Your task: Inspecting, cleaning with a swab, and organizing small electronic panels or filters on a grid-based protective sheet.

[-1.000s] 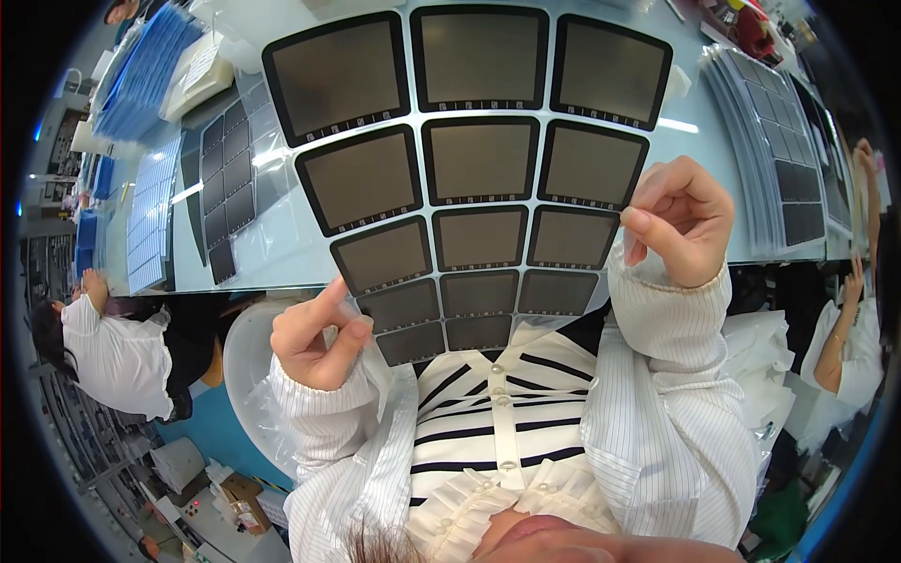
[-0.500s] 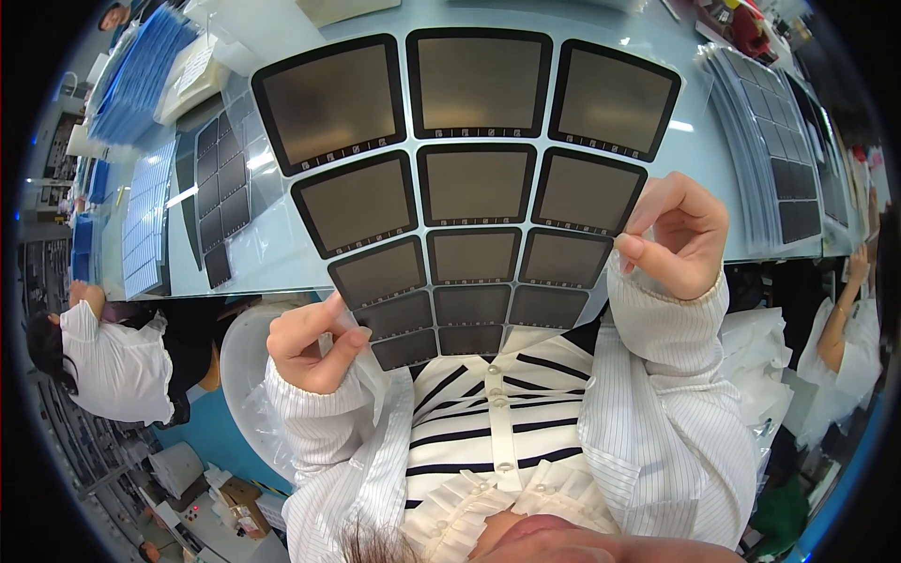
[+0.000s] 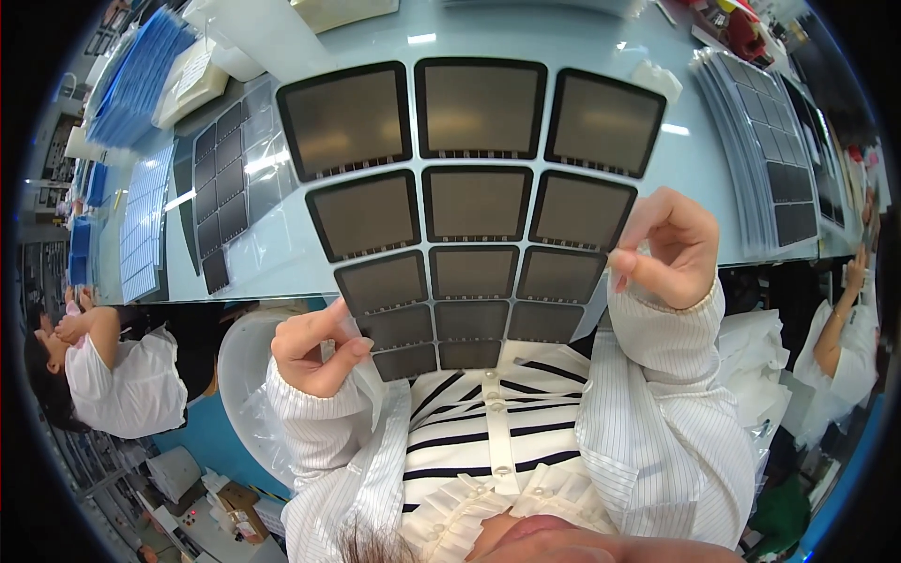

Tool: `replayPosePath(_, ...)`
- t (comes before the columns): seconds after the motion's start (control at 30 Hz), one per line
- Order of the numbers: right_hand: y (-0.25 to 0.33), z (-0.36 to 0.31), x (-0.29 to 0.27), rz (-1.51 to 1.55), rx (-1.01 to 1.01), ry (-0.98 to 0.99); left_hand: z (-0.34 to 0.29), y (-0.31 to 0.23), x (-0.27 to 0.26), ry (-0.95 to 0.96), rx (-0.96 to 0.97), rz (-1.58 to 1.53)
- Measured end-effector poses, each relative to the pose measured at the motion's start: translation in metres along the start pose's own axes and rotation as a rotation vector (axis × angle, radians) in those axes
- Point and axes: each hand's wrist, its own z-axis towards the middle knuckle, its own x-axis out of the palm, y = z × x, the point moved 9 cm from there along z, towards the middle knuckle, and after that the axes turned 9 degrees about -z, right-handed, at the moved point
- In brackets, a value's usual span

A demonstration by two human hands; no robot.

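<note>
A clear sheet of dark, black-bordered rectangular panels (image 3: 474, 204) is held up in front of my chest, over the table's near edge. The panels lie in rows of three, each with small marks along its lower border. Pinched between thumb and fingers, the sheet's left edge is in my left hand (image 3: 319, 349). My right hand (image 3: 668, 249) pinches the right edge, a little higher up. Light glares softly off the top row. The sheet hides part of the table behind it.
At the left of the table (image 3: 272, 272) lie a similar panel sheet (image 3: 221, 183), a striped stack (image 3: 145, 225) and blue film sheets (image 3: 141, 80). More panel sheets (image 3: 765, 141) are stacked at the right. A white tub (image 3: 246, 375) stands below the table edge. Other people sit on both sides.
The held sheet has dropped slightly and tilted, its top edge lower and narrower in view. Both hands keep their pinch. The person at the left has raised a hand toward the head.
</note>
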Motion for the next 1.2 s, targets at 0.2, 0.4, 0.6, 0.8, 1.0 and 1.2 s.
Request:
replayPosePath(0.2,-0.024,0.000,0.005,0.228,0.342,-0.054,-0.011,0.021,0.008,-0.170,-0.463,-0.355)
replayPosePath(0.4,-0.053,0.005,0.003,0.329,0.481,-0.080,-0.004,0.030,0.018,-0.229,-0.559,-0.553)
replayPosePath(0.6,-0.070,0.014,-0.007,0.238,0.503,-0.145,0.004,0.041,0.018,-0.239,-0.585,-0.699)
replayPosePath(0.8,-0.060,0.018,-0.002,0.292,0.464,-0.096,0.004,0.040,0.014,-0.209,-0.536,-0.704)
replayPosePath(1.0,-0.053,0.014,0.000,0.297,0.452,-0.070,0.002,0.038,0.013,-0.213,-0.530,-0.674)
replayPosePath(1.2,-0.047,0.013,0.000,0.292,0.424,-0.059,-0.001,0.036,0.012,-0.194,-0.527,-0.680)
